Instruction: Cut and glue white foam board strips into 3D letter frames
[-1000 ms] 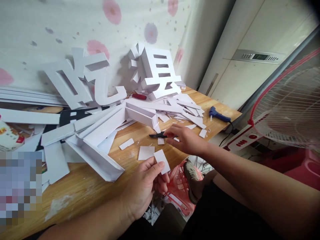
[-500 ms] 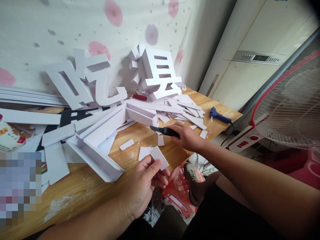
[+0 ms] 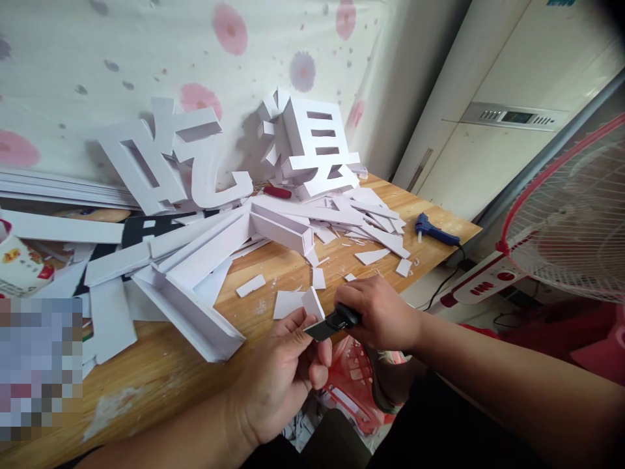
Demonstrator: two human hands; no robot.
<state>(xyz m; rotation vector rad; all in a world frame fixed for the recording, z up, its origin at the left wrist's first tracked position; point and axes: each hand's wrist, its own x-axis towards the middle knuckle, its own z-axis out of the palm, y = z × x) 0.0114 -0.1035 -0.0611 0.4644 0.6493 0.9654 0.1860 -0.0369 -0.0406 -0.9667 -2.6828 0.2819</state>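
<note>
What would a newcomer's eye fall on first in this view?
Probably the two large, white, box-sided characters at the back of the wooden table. Next, the black-handled cutter in the right hand, close to the small, flat, white rectangular piece in the left hand. Then the red-rimmed wire fan at far right.

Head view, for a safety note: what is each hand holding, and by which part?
The right hand grips the black knife by its handle, blade bare. The left hand pinches the small white piece by its near end, between thumb and fingers.
</note>
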